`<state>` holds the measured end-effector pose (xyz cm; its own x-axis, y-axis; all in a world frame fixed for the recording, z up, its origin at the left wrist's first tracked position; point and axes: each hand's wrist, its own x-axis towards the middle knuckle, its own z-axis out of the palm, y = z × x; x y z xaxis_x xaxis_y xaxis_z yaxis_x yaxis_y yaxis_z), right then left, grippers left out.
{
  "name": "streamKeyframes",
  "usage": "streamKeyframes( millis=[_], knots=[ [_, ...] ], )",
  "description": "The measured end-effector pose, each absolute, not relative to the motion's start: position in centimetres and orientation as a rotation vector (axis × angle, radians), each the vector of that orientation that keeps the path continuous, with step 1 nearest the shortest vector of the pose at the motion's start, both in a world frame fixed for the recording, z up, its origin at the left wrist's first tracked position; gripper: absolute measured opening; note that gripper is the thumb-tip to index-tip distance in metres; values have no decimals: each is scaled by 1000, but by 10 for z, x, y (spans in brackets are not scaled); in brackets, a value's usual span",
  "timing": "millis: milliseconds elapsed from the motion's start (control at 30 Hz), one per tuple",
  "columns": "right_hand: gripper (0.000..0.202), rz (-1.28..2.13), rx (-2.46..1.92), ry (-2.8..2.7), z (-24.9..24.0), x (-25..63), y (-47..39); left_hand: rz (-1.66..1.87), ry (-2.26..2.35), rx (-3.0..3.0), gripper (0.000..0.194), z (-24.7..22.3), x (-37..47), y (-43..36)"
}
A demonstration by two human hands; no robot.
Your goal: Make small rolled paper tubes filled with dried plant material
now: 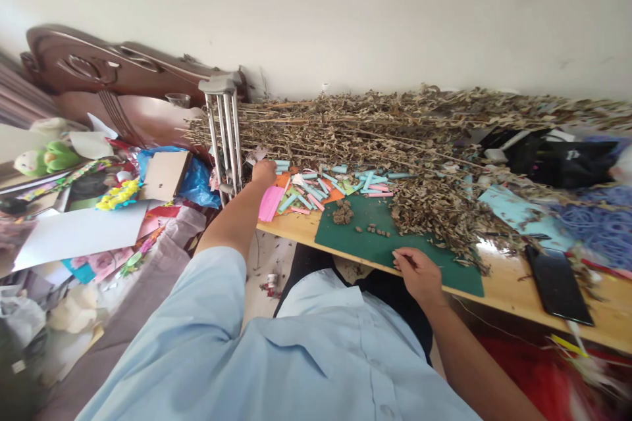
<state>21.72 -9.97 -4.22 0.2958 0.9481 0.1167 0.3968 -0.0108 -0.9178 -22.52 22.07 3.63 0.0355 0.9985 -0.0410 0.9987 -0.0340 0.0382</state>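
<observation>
My left hand reaches to the table's left end, beside blue paper rolls and above a pink paper sheet; its fingers are mostly hidden behind the hand. Near the front edge of a green cutting mat, my right hand is curled, thumb and forefinger close together. Whatever lies between them is too small to make out. On the mat sit a crumbly brown clump, several small brown balls and a heap of dried leaves. Pink, blue and green paper rolls lie scattered left of the heap.
Long dried leafy stalks cover the table's back along the wall. A metal crutch stands at the left end, by a bed heaped with papers and craft flowers. A black phone lies at right on the wooden table.
</observation>
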Motion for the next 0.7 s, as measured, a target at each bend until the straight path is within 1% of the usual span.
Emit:
streamKeyframes(
  millis=[167, 367, 433, 567, 600, 700],
  knots=[
    [33, 702, -1598, -1288, -47, 220, -100, 52, 2121, 2236, 36, 37, -228, 215],
    [32, 715, -1594, -1278, -52, 221, -101, 221, 2082, 2202, 29, 43, -213, 206],
    [32, 725, -1586, -1259, -53, 221, -101, 203, 2000, 2211, 29, 44, -202, 201],
    [35, 735, -1589, -1251, -53, 221, -100, 152, 1764, 2356, 41, 44, -182, 187],
    [35, 736, -1588, -1253, -52, 221, -100, 135, 1729, 2397, 41, 44, -177, 184],
    [35, 735, -1576, -1258, -49, 220, -99, 135, 1769, 2415, 33, 40, -168, 179]
  ],
)
